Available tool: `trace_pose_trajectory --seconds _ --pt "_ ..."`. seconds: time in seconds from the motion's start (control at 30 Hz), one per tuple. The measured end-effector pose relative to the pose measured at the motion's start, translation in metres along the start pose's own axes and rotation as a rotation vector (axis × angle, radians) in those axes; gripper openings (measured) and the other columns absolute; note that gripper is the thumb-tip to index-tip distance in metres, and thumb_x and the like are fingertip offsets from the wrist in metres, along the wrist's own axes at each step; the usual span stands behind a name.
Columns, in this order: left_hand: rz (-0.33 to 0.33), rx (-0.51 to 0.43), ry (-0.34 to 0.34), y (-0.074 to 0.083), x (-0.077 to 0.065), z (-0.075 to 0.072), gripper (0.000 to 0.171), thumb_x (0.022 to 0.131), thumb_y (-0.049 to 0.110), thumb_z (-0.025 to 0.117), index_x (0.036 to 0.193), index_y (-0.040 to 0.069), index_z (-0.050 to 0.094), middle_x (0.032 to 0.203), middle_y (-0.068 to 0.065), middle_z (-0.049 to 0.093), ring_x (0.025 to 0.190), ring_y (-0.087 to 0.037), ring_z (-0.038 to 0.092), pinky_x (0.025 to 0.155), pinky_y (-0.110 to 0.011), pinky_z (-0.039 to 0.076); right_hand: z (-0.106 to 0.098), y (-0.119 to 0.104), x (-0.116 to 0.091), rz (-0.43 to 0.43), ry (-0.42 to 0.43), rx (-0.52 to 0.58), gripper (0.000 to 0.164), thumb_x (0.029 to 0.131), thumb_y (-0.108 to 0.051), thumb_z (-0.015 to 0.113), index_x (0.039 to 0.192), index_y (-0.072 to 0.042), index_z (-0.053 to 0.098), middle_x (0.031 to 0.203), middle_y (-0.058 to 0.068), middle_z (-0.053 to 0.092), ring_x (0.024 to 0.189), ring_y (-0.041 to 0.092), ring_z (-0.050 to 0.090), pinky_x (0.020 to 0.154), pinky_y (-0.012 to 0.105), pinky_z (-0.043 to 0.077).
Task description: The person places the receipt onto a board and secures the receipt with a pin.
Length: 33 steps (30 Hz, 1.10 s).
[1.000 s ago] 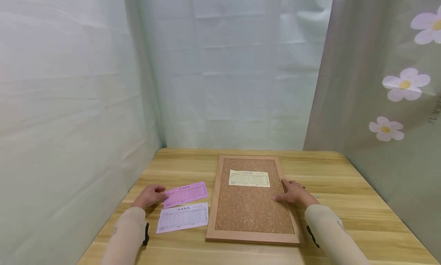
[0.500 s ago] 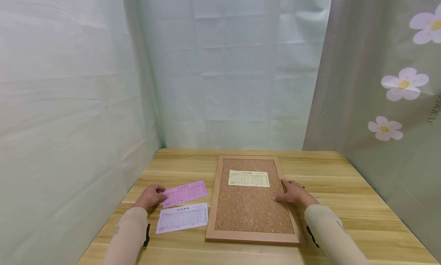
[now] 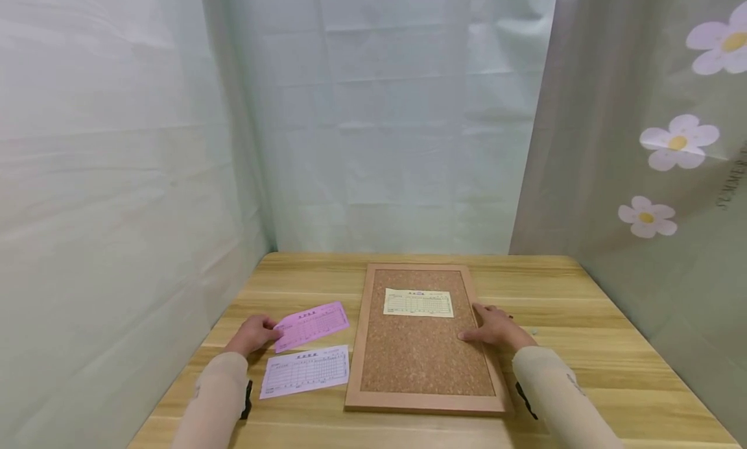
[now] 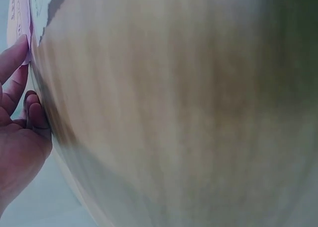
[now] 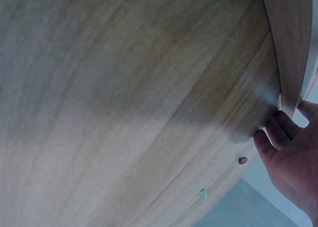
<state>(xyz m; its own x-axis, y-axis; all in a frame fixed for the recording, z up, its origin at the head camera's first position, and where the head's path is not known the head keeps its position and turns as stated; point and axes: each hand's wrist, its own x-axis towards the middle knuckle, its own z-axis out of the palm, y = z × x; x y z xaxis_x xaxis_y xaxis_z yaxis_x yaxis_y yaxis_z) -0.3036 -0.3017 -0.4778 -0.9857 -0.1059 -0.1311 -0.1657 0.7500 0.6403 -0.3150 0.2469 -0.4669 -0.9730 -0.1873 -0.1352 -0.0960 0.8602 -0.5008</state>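
My left hand (image 3: pixel 253 334) pinches the left end of a pink printed slip (image 3: pixel 312 326) between thumb and fingers, as the left wrist view also shows. Just below it, a white printed slip (image 3: pixel 306 370) lies on the table. A framed corkboard (image 3: pixel 426 364) lies flat in the middle, with a pale yellow slip (image 3: pixel 418 303) on its upper part. My right hand (image 3: pixel 497 327) holds the board's right edge, thumb over the frame and the other fingers along its outer side. In the right wrist view, those fingertips (image 5: pixel 259 135) are by the wooden frame (image 5: pixel 293 43).
On the tabletop right of the board lie a small teal pin (image 5: pixel 204 193) and a brownish round-headed pin (image 5: pixel 242 160). Pale curtains (image 3: pixel 397 124) enclose the wooden table (image 3: pixel 583 345) at the back and both sides; the right one has flower prints.
The pink slip's right end has swung slightly away from me, tilting it more, while my left hand keeps its pinch. My right hand stays on the board. The head view has turned slightly.
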Motion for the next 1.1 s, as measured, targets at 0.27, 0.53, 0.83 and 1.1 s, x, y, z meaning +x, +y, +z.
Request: trace_pose_trajectory --seconds 0.27,0.53,0.83,1.1 --pt "0.001 -0.01 -0.004 0.0039 -0.0056 -0.0025 0.017 0.091 0.008 0.07 0.098 -0.005 0.063 0.092 -0.014 0.06 0.086 -0.028 0.051 0.079 -0.042 0.042 0.0001 -0.0019 -0.0027 0.001 0.005 0.007 0.102 0.082 -0.052 0.076 0.152 0.006 0.029 0.146 0.041 0.031 0.132 0.058 0.032 0.101 0.07 0.031" --pt "-0.025 -0.011 0.002 0.002 -0.0037 -0.0016 0.018 0.091 0.011 0.071 0.097 -0.004 0.062 0.09 -0.013 0.057 0.085 -0.028 0.05 0.075 -0.039 0.041 0.0003 -0.0021 -0.0019 0.014 0.001 0.013 0.103 0.082 -0.052 0.077 0.151 0.007 0.029 0.145 0.041 0.031 0.132 0.058 0.032 0.102 0.069 0.031" --pt "-0.038 -0.008 0.013 0.0014 -0.0019 -0.0006 0.019 0.091 0.012 0.071 0.095 -0.003 0.061 0.089 -0.013 0.056 0.084 -0.028 0.05 0.074 -0.038 0.04 0.0002 -0.0027 -0.0021 0.017 0.003 -0.002 0.102 0.082 -0.052 0.076 0.151 0.008 0.029 0.145 0.041 0.032 0.132 0.058 0.032 0.103 0.069 0.029" --pt "-0.049 -0.055 0.031 0.0003 -0.0028 -0.0011 0.023 0.095 0.013 0.067 0.105 -0.007 0.062 0.097 -0.016 0.06 0.089 -0.03 0.052 0.078 -0.04 0.044 0.001 -0.0011 0.0002 0.014 0.003 0.003 0.103 0.082 -0.052 0.076 0.151 0.007 0.028 0.145 0.04 0.031 0.133 0.058 0.031 0.103 0.07 0.029"
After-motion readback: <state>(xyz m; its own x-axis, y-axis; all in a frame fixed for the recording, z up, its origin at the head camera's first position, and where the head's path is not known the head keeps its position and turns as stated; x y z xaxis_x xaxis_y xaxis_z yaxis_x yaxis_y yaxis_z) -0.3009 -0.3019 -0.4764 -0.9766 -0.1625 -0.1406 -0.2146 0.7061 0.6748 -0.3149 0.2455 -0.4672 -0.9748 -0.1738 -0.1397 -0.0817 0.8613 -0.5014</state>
